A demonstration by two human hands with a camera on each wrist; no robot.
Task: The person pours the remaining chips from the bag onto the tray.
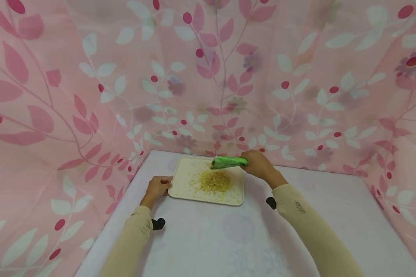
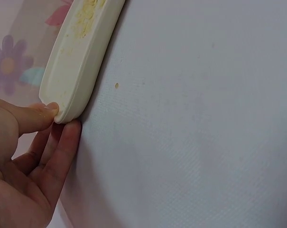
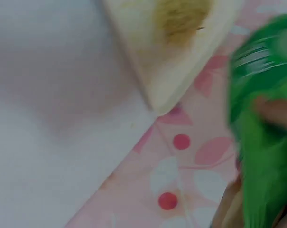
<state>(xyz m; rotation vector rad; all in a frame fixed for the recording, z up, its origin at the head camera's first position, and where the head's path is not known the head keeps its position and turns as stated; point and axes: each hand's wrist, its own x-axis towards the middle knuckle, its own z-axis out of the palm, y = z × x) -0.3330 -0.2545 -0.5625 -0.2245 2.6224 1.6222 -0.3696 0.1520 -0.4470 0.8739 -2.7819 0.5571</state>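
A cream rectangular tray [image 1: 190, 165] lies near the far edge of the table, a heap of yellow crumbly bits [image 1: 215, 181] at its middle and loose crumbs scattered round it. My left hand [image 1: 158, 186] pinches the tray's left edge, thumb on top and fingers beneath, as the left wrist view shows at the tray corner [image 2: 62, 102]. Above the tray's far right part, my right hand [image 1: 258, 164] grips a green plastic packet [image 1: 228, 162], its open end tilted toward the heap. In the right wrist view the packet [image 3: 262, 71] is blurred and partly cut off.
A white cloth covers the table [image 1: 208, 238]; one small crumb [image 2: 116, 85] lies on it beside the tray. Pink leaf-patterned curtains [image 1: 222, 77] stand close behind the table and along both sides.
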